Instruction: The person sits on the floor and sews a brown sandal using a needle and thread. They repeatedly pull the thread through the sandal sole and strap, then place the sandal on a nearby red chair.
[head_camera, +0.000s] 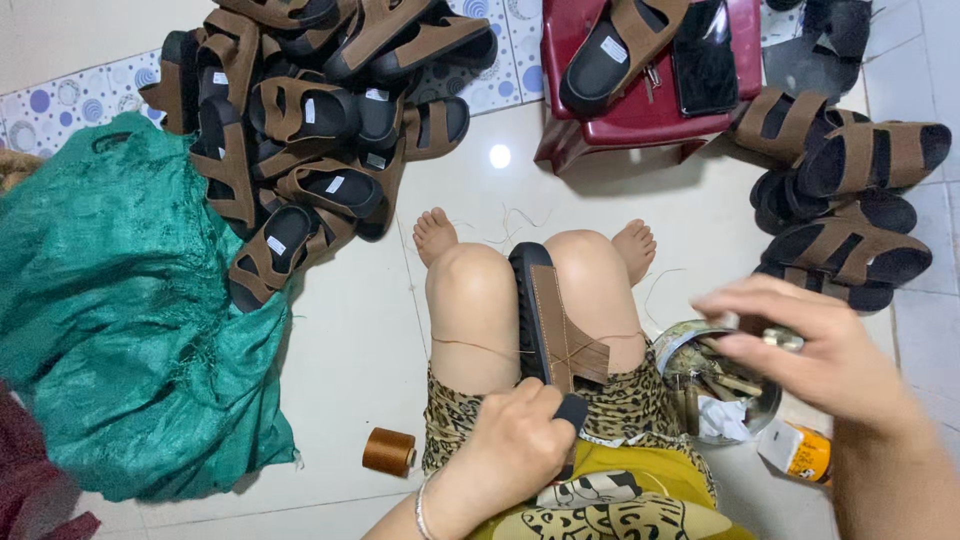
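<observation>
Brown sandal (552, 330) between knees, heel under left hand (520, 445).

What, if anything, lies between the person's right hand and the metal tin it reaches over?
Nothing visible does. The right hand hovers directly above the open metal tin; the sandal sits aside, between the knees, in the left hand.

There's a small orange-and-white carton (798, 452) on the floor just below the right hand (815, 350), next to the round tin. Well above that hand, a dark phone (705, 55) with a blank black screen lies on the red stool. The piled sandals up above the left hand (515, 445) have little white rectangular labels (335, 185) on their insoles.
</observation>
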